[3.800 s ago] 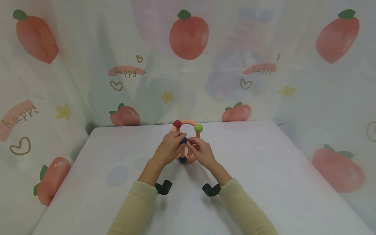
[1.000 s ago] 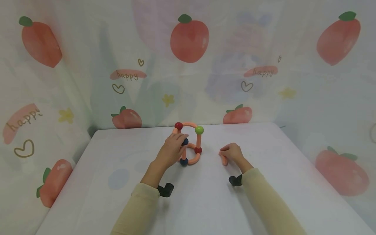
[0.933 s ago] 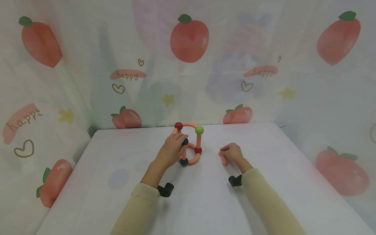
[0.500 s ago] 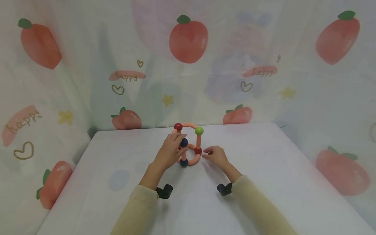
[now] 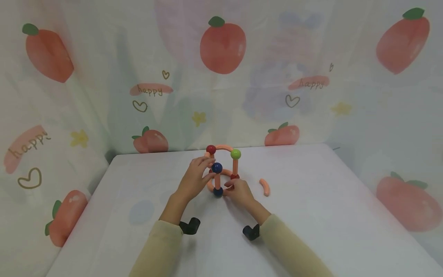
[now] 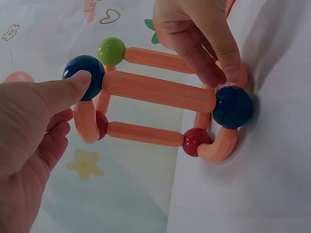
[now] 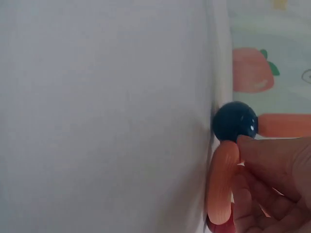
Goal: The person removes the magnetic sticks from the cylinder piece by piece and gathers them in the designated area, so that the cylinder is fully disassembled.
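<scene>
A toy frame of coloured balls and orange magnetic rods stands on the white table [image 5: 297, 215]. Its front upright rod [image 6: 158, 91] joins an upper blue ball [image 5: 217, 168] to a lower blue ball [image 5: 218, 191]. My left hand [image 5: 192, 179] holds the frame at the upper blue ball, thumb pressed on it and fingers curled behind. Down at the base, my right hand [image 5: 240, 193] pinches the curved rod [image 7: 222, 187] beside the lower blue ball, thumb tip right at that ball. A green ball [image 5: 235, 154] and a red ball [image 5: 211, 149] sit at the top rear.
One loose curved orange rod [image 5: 264, 187] lies on the table to the right of the frame. Behind the table hangs a fruit-printed curtain [image 5: 221, 96]. Black wrist camera pieces [image 5: 190, 226] stick out from both sleeves.
My right hand took a curved rod from the frame's top, laid it down on the right and let go, then came back left to the base. My left hand stayed at the upper blue ball.
</scene>
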{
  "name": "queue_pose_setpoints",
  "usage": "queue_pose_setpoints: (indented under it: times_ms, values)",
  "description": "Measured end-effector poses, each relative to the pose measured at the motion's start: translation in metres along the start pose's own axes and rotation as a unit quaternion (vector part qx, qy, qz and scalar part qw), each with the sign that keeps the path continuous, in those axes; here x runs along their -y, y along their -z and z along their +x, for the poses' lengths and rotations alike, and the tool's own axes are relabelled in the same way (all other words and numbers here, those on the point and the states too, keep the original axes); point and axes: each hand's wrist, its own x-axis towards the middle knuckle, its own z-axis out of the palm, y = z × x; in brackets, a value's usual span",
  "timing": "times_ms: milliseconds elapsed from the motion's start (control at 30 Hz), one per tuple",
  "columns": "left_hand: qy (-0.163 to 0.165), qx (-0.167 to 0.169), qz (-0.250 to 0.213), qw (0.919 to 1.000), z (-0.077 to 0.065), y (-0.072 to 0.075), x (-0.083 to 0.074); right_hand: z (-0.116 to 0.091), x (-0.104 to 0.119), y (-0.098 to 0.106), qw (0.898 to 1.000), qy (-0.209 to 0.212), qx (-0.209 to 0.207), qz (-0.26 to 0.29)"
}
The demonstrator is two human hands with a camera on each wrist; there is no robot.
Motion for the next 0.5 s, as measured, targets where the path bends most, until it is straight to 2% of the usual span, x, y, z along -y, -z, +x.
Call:
queue_pose_setpoints:
  times_ms: [133,300,500]
  values:
    - [-0.001,-0.002,0.0,1.0,0.001,0.0,0.0,-0.001,0.001,-0.003,0.998,0.034,0.012,-0.043]
    - [0.025,-0.009,-0.005,0.9996,0.003,0.0,0.005,0.0,0.002,-0.003,0.993,0.065,0.025,-0.099]
    - [0.051,-0.038,-0.031,0.9975,0.001,0.002,0.014,0.002,-0.001,-0.002,0.991,0.068,0.044,-0.106]
